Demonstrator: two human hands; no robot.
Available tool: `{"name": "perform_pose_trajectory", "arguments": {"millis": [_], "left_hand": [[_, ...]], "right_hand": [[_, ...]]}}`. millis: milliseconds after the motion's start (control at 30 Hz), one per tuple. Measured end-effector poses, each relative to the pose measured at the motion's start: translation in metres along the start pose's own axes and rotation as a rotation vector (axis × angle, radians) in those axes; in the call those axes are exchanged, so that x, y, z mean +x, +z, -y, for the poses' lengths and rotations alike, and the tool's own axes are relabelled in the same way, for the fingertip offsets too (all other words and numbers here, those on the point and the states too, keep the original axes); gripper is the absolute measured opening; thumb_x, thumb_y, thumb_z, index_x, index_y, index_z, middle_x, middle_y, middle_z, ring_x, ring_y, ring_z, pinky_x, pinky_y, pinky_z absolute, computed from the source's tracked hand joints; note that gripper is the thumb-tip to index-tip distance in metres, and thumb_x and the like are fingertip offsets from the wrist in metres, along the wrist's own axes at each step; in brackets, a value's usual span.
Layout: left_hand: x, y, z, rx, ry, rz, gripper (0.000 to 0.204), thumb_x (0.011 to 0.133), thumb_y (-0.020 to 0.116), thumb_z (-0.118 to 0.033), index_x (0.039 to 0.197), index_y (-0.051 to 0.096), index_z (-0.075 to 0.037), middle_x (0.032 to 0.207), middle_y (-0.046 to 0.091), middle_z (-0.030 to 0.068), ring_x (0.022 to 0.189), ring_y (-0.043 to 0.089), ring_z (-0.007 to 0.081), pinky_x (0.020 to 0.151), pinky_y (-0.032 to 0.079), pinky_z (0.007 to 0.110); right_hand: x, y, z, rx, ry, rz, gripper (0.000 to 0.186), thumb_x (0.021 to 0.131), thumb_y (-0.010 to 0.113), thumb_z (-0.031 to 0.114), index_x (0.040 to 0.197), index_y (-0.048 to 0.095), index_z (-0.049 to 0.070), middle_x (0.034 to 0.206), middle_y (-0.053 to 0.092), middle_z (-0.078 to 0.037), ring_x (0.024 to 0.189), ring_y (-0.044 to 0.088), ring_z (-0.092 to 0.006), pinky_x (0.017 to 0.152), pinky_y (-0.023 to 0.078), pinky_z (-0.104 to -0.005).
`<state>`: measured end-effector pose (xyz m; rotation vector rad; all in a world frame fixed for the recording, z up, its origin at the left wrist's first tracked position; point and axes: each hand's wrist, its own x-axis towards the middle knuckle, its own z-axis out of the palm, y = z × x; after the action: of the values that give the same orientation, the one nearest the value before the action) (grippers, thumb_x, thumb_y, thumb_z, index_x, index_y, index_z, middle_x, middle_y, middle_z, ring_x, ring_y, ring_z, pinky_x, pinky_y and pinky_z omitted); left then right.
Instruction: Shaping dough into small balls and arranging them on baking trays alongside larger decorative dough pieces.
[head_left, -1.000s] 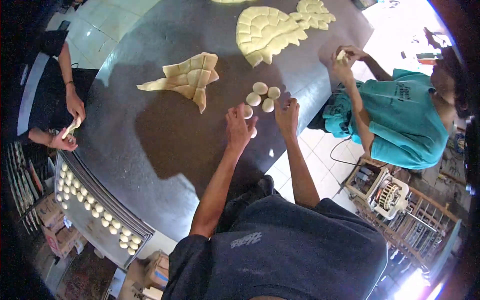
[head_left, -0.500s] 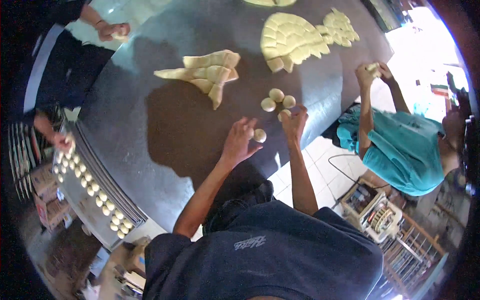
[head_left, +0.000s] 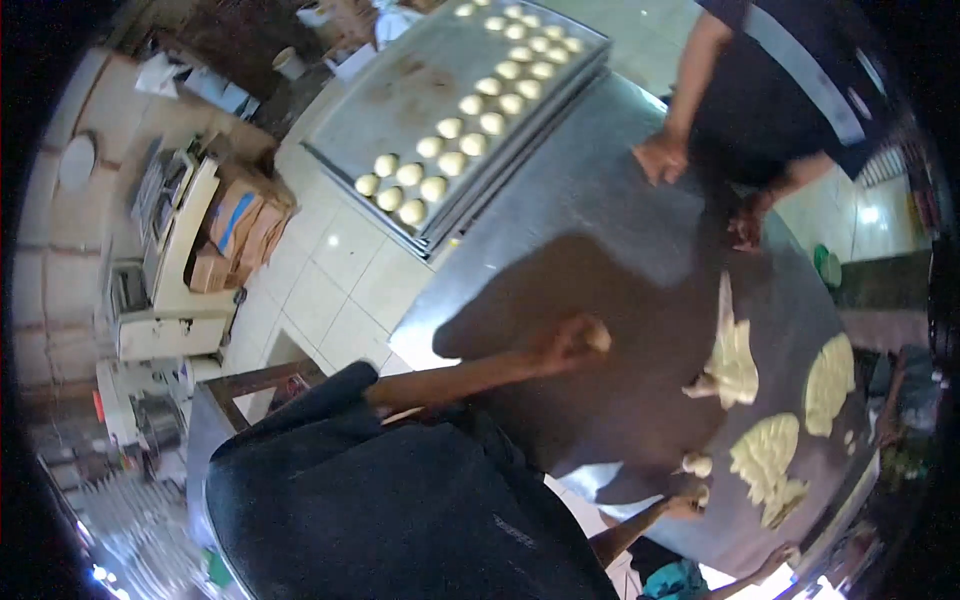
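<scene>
My left hand (head_left: 568, 348) is closed around a pale dough ball (head_left: 599, 334), held over the metal table (head_left: 600, 140). My right hand (head_left: 684, 505), farther right near the table's edge, has its fingers curled on another dough ball (head_left: 703, 495). Just beyond it sits a small cluster of dough balls (head_left: 698, 465). Strips of cut dough (head_left: 735, 365) lie past the cluster, and a scored slab of dough (head_left: 767, 455) rests to its right.
A metal tray (head_left: 370, 120) with rows of dough balls stands at the table's left end. Across the table are a co-worker's two hands (head_left: 662, 158). Another worker's teal shirt (head_left: 675, 580) shows at lower right. Another dough slab (head_left: 830, 385) lies at far right.
The view has swung left toward the tray. My left hand has moved away from the cluster with a dough ball, while my right hand stays near the cluster.
</scene>
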<state>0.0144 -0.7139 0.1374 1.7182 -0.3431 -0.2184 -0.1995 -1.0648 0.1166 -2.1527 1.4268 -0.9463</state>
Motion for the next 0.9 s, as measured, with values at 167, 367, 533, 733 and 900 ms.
{"name": "perform_pose_trajectory", "arguments": {"millis": [167, 367, 533, 733, 900], "left_hand": [[0.038, -0.276, -0.018, 0.384, -0.203, -0.547, 0.05, 0.084, 0.084, -0.034, 0.119, 0.064, -0.005, 0.118, 0.066, 0.0141, 0.107, 0.065, 0.0257, 0.088, 0.055, 0.04], [0.112, -0.427, 0.028, 0.627, -0.061, -0.681, 0.04, 0.089, 0.077, -0.03, 0.12, 0.064, -0.009, 0.114, 0.062, 0.0174, 0.102, 0.064, 0.04, 0.083, 0.053, 0.047], [0.137, -0.46, 0.057, 0.645, -0.077, -0.368, 0.055, 0.094, 0.071, -0.036, 0.14, 0.053, -0.011, 0.131, 0.052, 0.0227, 0.114, 0.058, 0.0425, 0.094, 0.051, 0.048], [0.08, -0.502, 0.045, 0.599, -0.018, -0.625, 0.052, 0.094, 0.071, -0.032, 0.133, 0.057, -0.001, 0.122, 0.058, 0.0222, 0.11, 0.057, 0.0395, 0.093, 0.049, 0.045], [0.023, -0.521, 0.041, 0.407, -0.218, -0.644, 0.037, 0.095, 0.071, -0.02, 0.124, 0.06, 0.0, 0.113, 0.062, 0.0179, 0.097, 0.06, 0.0305, 0.085, 0.05, 0.04]], "right_hand": [[-0.072, 0.03, 0.093, 0.157, -0.054, 0.018, 0.035, 0.092, 0.062, 0.008, 0.126, 0.057, 0.0, 0.115, 0.068, -0.014, 0.099, 0.065, -0.0231, 0.083, 0.054, -0.0348], [-0.214, 0.118, 0.287, 0.511, -0.162, 0.328, 0.048, 0.09, 0.066, 0.005, 0.134, 0.047, 0.0, 0.12, 0.064, -0.016, 0.106, 0.063, -0.0244, 0.088, 0.053, -0.0345], [-0.326, 0.192, 0.478, 0.52, -0.262, 0.809, 0.034, 0.096, 0.069, 0.016, 0.124, 0.054, 0.004, 0.119, 0.059, -0.012, 0.102, 0.061, -0.0195, 0.088, 0.052, -0.0341], [-0.402, 0.316, 0.659, 0.504, -0.287, 0.828, 0.044, 0.1, 0.063, 0.031, 0.125, 0.05, -0.004, 0.113, 0.059, -0.02, 0.106, 0.061, -0.0343, 0.093, 0.052, -0.0433], [-0.432, 0.38, 0.697, 0.18, -0.39, 0.742, 0.066, 0.093, 0.067, 0.039, 0.135, 0.041, -0.005, 0.126, 0.047, -0.027, 0.11, 0.056, -0.0453, 0.095, 0.048, -0.051]]}}
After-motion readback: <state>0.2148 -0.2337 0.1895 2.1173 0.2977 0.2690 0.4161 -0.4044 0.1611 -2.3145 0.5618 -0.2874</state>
